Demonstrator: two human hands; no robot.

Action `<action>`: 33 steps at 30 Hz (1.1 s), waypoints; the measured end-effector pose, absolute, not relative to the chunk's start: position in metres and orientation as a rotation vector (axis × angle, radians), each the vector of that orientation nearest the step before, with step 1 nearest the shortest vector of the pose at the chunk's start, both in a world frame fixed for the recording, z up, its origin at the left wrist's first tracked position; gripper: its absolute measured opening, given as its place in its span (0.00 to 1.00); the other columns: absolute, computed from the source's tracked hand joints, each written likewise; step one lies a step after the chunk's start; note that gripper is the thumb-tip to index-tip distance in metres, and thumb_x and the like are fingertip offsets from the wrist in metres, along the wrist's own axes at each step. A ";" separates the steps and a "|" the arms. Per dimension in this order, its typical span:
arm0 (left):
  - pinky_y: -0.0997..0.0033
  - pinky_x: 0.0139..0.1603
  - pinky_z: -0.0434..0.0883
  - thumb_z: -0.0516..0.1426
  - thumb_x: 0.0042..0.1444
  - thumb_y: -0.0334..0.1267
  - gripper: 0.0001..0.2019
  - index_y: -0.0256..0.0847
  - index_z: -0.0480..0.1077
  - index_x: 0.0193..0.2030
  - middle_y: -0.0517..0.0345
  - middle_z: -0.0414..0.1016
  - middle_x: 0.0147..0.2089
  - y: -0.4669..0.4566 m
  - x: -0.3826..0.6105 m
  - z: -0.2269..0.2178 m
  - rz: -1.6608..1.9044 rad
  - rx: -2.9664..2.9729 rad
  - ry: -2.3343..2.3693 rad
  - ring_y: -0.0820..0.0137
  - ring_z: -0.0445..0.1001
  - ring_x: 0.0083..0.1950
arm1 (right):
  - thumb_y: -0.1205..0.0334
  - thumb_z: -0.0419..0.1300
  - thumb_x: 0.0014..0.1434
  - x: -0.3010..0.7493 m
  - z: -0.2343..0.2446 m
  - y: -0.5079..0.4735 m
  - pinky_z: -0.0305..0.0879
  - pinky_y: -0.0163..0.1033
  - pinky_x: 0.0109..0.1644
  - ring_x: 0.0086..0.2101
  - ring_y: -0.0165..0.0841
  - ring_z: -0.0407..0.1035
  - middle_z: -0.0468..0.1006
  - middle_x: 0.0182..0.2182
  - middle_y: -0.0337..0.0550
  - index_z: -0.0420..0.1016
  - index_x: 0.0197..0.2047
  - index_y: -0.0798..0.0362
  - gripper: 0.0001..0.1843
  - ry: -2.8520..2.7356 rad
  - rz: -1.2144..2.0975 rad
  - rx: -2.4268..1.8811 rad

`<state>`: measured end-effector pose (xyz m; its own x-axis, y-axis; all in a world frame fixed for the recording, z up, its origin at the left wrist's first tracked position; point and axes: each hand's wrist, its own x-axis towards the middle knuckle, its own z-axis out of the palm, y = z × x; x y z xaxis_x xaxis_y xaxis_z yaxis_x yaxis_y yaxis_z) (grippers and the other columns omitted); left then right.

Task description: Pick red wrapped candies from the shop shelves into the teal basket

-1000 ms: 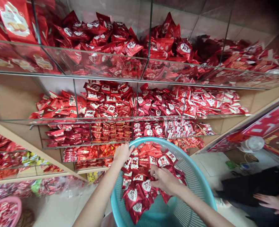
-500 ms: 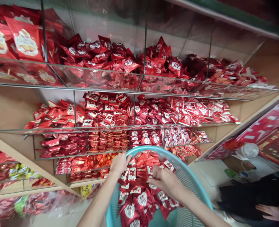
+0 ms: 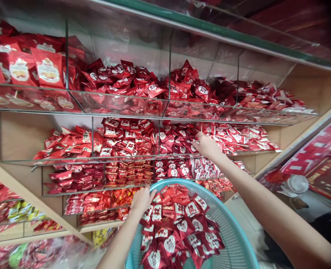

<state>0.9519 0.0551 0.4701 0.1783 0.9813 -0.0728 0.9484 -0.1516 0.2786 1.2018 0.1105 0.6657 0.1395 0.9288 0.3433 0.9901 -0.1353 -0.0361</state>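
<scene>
My left hand (image 3: 141,201) is closed over the far left rim of a turquoise plastic basket (image 3: 239,228). Inside the basket lie many small red and maroon candy packets (image 3: 169,243), some with white heart-shaped labels. My right hand (image 3: 208,145) reaches over the basket to the middle shelf. Its fingers point left and look apart, at the maroon packets (image 3: 179,138) with white labels. Whether the fingertips touch a packet is hard to make out.
Glass-fronted shelves (image 3: 131,117) hold heaps of red packets, parted by upright glass dividers (image 3: 170,67). Larger red bags (image 3: 49,67) stand at upper left. To the right are a patterned red panel (image 3: 307,149), a white round container (image 3: 297,185) and a dark-clothed person (image 3: 319,235) partly in view.
My right hand has moved from inside the basket up to the middle shelf. My left hand stays on the rim. The view has tilted slightly upward.
</scene>
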 end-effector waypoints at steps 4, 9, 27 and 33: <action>0.67 0.38 0.67 0.40 0.59 0.52 0.24 0.36 0.65 0.46 0.45 0.75 0.38 0.056 0.952 0.470 0.158 2.188 1.864 0.61 0.74 0.41 | 0.53 0.50 0.57 1.199 0.663 0.124 0.60 0.42 0.38 0.42 0.46 0.68 0.74 0.40 0.58 0.64 0.46 0.59 0.19 -1.907 -0.274 -2.245; 0.66 0.39 0.67 0.39 0.59 0.52 0.24 0.37 0.65 0.46 0.45 0.75 0.39 0.057 0.953 0.468 0.145 2.181 1.866 0.62 0.74 0.41 | 0.53 0.46 0.59 1.202 0.662 0.126 0.61 0.42 0.39 0.42 0.44 0.68 0.75 0.40 0.55 0.65 0.48 0.55 0.19 -1.905 -0.246 -2.176; 0.66 0.37 0.68 0.39 0.58 0.53 0.25 0.36 0.65 0.45 0.45 0.75 0.37 0.058 0.951 0.466 0.161 2.239 1.859 0.60 0.75 0.40 | 0.50 0.58 0.47 1.212 0.666 0.125 0.57 0.35 0.31 0.34 0.38 0.68 0.75 0.33 0.50 0.71 0.35 0.57 0.18 -1.908 -0.206 -2.186; 0.67 0.36 0.67 0.38 0.58 0.55 0.26 0.37 0.65 0.45 0.46 0.75 0.37 0.059 0.952 0.467 0.132 2.266 1.862 0.60 0.74 0.39 | 0.50 0.59 0.48 1.203 0.672 0.087 0.53 0.34 0.27 0.25 0.31 0.63 0.71 0.23 0.41 0.69 0.35 0.57 0.18 -1.746 -0.197 -1.834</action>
<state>0.9516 0.0588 0.4667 0.1999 0.9779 -0.0608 0.9595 -0.1828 0.2144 1.2032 0.0867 0.6718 0.1267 0.8618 0.4911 0.9496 0.0377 -0.3111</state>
